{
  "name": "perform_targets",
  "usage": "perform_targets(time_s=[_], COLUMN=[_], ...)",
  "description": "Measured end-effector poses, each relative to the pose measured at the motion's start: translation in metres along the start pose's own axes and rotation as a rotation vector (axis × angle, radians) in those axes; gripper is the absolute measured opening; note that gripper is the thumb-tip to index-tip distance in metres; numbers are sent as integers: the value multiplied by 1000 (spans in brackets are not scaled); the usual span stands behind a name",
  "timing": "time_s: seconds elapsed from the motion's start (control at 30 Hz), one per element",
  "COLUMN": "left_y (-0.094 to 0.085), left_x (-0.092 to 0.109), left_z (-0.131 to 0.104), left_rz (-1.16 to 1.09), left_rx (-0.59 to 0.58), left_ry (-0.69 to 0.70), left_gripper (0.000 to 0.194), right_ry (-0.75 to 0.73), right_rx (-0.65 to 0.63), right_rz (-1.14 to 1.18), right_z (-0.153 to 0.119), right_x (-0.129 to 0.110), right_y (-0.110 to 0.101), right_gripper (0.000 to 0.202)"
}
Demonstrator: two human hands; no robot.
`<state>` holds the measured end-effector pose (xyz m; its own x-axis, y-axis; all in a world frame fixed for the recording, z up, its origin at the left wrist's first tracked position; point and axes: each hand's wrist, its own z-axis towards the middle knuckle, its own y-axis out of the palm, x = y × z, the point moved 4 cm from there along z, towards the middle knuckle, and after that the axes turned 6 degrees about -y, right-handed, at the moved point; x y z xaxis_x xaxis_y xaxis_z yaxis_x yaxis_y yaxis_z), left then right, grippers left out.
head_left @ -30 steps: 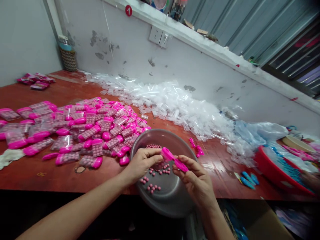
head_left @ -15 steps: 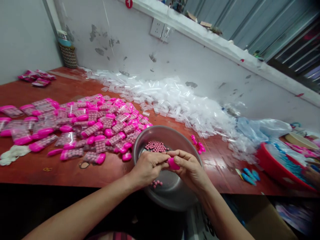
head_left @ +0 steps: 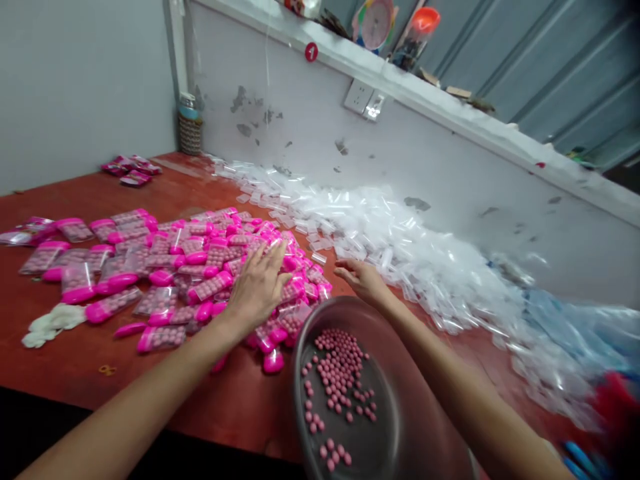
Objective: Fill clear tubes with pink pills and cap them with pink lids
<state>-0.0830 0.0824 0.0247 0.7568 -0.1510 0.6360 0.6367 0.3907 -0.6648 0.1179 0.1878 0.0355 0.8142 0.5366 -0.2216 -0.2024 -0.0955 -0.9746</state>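
Note:
My left hand (head_left: 257,283) lies spread over the right part of a heap of small clear packs with pink caps (head_left: 207,288), filled with pink beads. Just beyond the bowl's far rim is my right hand (head_left: 364,279), fingers apart and nothing in it, near the edge of a pile of clear plastic sleeves (head_left: 400,230). Below the hands stands a grey metal bowl (head_left: 367,447), with loose pink beads (head_left: 340,367) in its left part. My right forearm passes over the bowl's right side.
White gloves or cloth (head_left: 54,323) lie at the left front. Dark pink packets (head_left: 131,168) and a jar in a woven holder (head_left: 190,130) are at the back left. A light blue plastic bag (head_left: 575,327) and a blurred red object are at right.
My hands have parted and left the bowl, moving forward; the pink piece between them is no longer held. The view has shifted, and the bowl appears lower, with its beads more visible.

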Motion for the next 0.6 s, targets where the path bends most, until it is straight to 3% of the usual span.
perform_targets(time_s=[0.1,0.3,0.43,0.5,0.6], left_y=[15,49,51,46,30], left_x=[-23,-35,-43,-42,-30], left_z=[-2,-15,-8,-6,-7], left_rz=[272,387,374,334,129], left_rx=[-47,-125,-139,-109,8], left_ry=[32,124,142,148,135], left_gripper=[53,62,65,65,51], right_ry=[-25,-87,-73,-49,0], right_rx=[-81,-196,-164,-103,3], right_rz=[-157,-238,-179,-112,23], right_z=[56,122,133,129,102], right_x=[17,28,31,32,25], right_y=[22,70,72,60,35], right_gripper=[31,35,33,38,45])
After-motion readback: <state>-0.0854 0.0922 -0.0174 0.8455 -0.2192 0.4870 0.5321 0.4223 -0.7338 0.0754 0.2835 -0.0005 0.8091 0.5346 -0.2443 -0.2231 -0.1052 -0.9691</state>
